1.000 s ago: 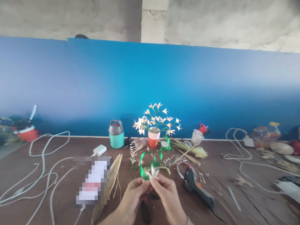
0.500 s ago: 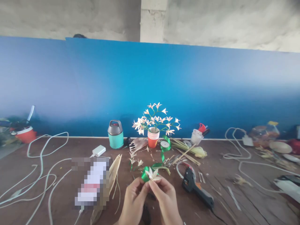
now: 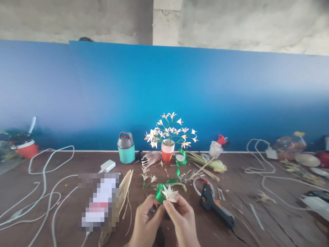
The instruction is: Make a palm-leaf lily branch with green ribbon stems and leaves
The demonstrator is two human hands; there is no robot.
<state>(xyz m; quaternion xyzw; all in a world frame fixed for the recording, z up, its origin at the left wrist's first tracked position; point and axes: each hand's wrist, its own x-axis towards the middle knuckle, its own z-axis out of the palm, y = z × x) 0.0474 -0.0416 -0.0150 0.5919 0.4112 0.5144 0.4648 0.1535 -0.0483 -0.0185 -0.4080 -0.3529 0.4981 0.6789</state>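
Note:
Near the front middle of the table, my right hand (image 3: 184,218) pinches a pale, pointed-petal flower (image 3: 169,194) at its base between thumb and fingers. My left hand (image 3: 146,219) is right beside it, thumb and fingertips closed on a green ribbon (image 3: 159,194) that loops up against the flower. The ribbon trails back across the table toward its spool (image 3: 180,158). The flower's stem is hidden by my fingers. Behind, a stack of paper cups (image 3: 168,152) holds a branching spray of similar flowers (image 3: 171,130). A few loose flowers (image 3: 145,177) lie left of the ribbon.
A black glue gun (image 3: 216,206) lies to the right. Dried husks (image 3: 125,187) and a blurred-out object (image 3: 99,202) lie left, among white cables (image 3: 46,171). Farther back stand a turquoise container (image 3: 126,152), corn-husk strips (image 3: 208,161) and a white cup of tools (image 3: 215,150).
The flower has turned so its petals spread more openly toward the right. The green ribbon loop beside it shows wider. Both hands stay in nearly the same place.

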